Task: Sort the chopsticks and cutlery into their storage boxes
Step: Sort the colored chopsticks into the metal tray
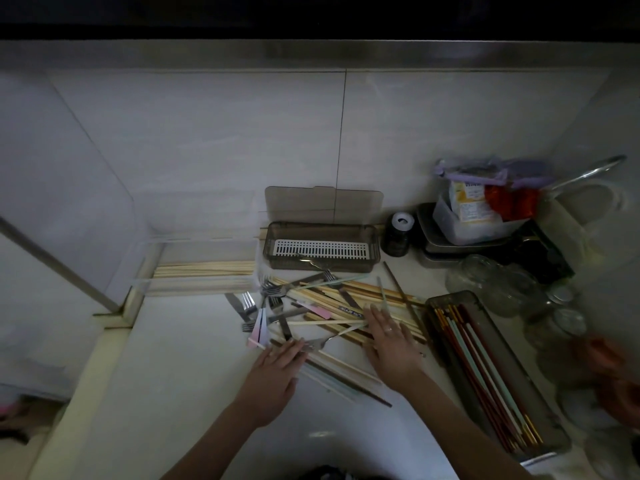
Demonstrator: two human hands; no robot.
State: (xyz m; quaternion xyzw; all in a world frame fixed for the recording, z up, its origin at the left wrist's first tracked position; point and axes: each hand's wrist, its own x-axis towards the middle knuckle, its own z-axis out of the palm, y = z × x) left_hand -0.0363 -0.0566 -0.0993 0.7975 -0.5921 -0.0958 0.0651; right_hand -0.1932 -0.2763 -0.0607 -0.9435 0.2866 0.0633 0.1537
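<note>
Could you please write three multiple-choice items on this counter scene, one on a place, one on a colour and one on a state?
1. Where does the smoky box with the white slotted insert stand?
A. At the back, against the wall
B. At the counter's front edge
C. Inside the tray on the right

2. What colours are the chopsticks in the long tray on the right?
A. All pale wood
B. Red, light blue and gold
C. All black

3. How is the right hand?
A. Clenched around a fork
B. Flat, fingers spread, on the mixed pile
C. Raised clear of the counter

Answers:
1. A, since it sits below its raised lid at the wall.
2. B, since red, pale blue and gold sticks lie along it.
3. B, since the palm lies open on the chopsticks; the left hand is open too.
</note>
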